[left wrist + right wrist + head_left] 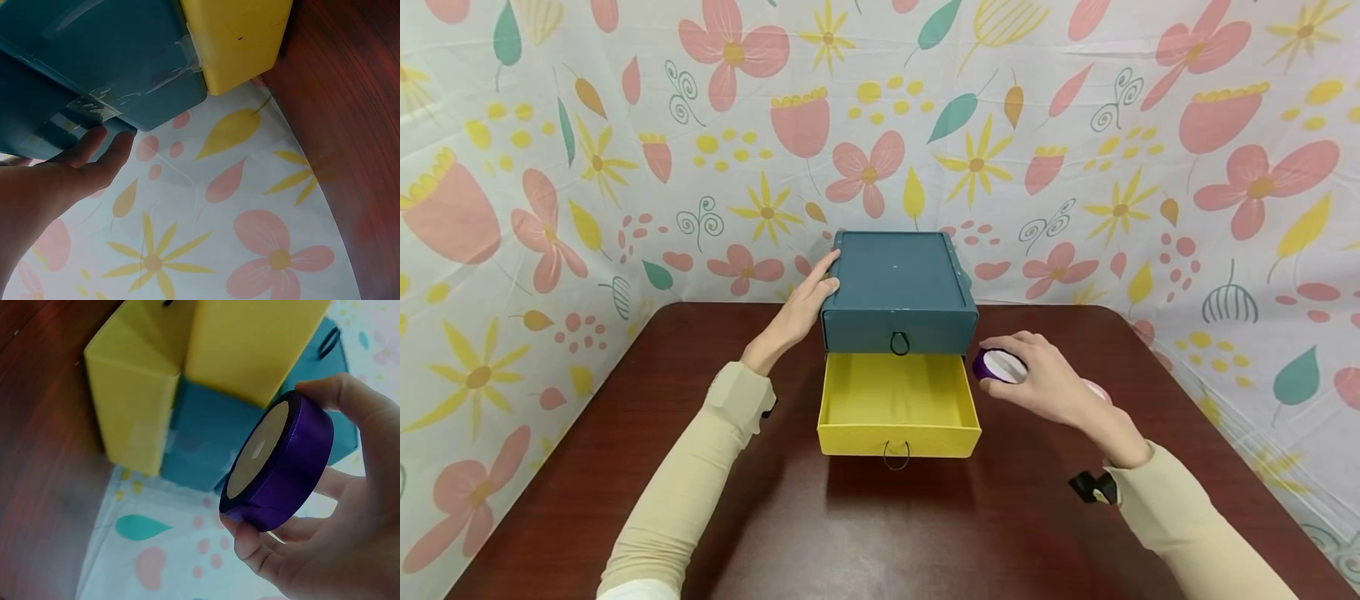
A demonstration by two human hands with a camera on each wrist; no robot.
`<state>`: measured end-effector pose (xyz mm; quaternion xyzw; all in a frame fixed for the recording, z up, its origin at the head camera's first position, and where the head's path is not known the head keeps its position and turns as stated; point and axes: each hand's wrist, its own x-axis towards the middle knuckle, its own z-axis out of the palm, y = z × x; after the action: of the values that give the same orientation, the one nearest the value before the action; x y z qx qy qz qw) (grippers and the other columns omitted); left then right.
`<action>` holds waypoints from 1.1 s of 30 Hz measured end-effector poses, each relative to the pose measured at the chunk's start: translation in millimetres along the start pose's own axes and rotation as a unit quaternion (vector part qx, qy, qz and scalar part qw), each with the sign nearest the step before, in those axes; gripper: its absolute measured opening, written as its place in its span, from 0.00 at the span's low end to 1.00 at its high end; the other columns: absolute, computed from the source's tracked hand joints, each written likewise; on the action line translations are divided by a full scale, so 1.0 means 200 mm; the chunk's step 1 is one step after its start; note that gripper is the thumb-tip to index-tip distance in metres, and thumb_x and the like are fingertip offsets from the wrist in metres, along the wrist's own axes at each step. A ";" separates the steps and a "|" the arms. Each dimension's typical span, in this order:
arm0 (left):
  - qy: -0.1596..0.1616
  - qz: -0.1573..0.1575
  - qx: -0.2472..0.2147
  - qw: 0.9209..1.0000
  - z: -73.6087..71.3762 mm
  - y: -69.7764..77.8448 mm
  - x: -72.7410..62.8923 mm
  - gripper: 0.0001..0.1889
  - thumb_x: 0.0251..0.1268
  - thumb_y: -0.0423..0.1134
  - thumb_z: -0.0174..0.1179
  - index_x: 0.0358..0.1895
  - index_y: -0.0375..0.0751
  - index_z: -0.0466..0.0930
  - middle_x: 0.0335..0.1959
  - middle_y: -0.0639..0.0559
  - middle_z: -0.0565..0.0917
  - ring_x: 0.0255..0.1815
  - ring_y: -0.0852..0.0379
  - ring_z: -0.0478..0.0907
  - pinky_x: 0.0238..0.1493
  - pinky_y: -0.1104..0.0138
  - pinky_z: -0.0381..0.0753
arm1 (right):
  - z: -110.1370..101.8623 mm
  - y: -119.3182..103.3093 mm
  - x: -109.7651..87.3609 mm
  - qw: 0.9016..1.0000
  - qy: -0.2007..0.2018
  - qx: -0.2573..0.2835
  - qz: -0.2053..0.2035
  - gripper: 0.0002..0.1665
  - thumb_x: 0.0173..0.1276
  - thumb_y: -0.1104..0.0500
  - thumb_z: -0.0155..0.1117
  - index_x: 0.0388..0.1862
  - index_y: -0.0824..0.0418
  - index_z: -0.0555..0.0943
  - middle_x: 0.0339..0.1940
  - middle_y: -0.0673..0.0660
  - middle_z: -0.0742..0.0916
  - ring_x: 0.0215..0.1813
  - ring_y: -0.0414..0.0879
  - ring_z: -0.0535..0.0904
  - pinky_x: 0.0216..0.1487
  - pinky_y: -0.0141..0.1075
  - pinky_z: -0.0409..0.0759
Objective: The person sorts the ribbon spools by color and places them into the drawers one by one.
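A small cabinet with a blue top drawer (898,331) stands on the table, and below it a yellow drawer (898,440) is pulled out, its visible inside bare. Both fronts carry a dark loop pull. My left hand (801,310) rests against the cabinet's left side, fingers extended along the blue wall (125,56). To the right of the cabinet, my right hand (1037,375) holds a roll of purple ribbon (300,465) by its rim between thumb and fingers. The roll is tilted, its pale round face (259,450) showing, beside the yellow drawer and above the table.
A pink-edged round thing (1099,390) is mostly hidden behind my right wrist. The dark reddish table (895,533) spreads around the cabinet. A flower-patterned cloth (880,108) hangs behind and at both sides.
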<state>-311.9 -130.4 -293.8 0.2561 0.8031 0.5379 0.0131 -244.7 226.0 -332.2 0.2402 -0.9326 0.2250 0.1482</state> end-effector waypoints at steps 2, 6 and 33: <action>-0.001 0.002 -0.003 1.000 0.00 0.00 0.00 0.31 0.78 0.46 0.35 0.79 0.48 0.39 0.79 0.43 0.47 0.77 0.42 0.55 0.74 0.48 0.57 | -0.01 -0.04 -0.01 1.000 -0.001 0.006 -0.008 0.26 0.56 0.52 0.71 0.54 0.56 0.81 0.48 0.59 0.84 0.45 0.51 0.74 0.40 0.40 0.72; -0.001 0.004 -0.005 1.000 0.00 0.00 0.00 0.31 0.78 0.47 0.35 0.79 0.48 0.39 0.79 0.42 0.48 0.76 0.42 0.56 0.74 0.47 0.57 | -0.03 -0.11 -0.02 1.000 -0.001 0.017 -0.023 0.25 0.55 0.52 0.72 0.53 0.54 0.82 0.47 0.56 0.84 0.45 0.49 0.75 0.39 0.40 0.76; 0.017 0.008 0.008 1.000 0.00 -0.17 0.07 0.31 0.76 0.53 0.36 0.79 0.60 0.41 0.80 0.56 0.42 0.81 0.51 0.43 0.77 0.48 0.48 | 0.19 -0.43 0.14 0.987 -0.113 0.051 -0.100 0.30 0.60 0.44 0.68 0.59 0.56 0.80 0.48 0.55 0.85 0.41 0.43 0.75 0.32 0.27 0.75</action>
<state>-338.4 -134.6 -319.6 0.2537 0.8052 0.5359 -0.0071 -230.3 128.7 -323.6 0.3633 -0.9020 0.2274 0.0515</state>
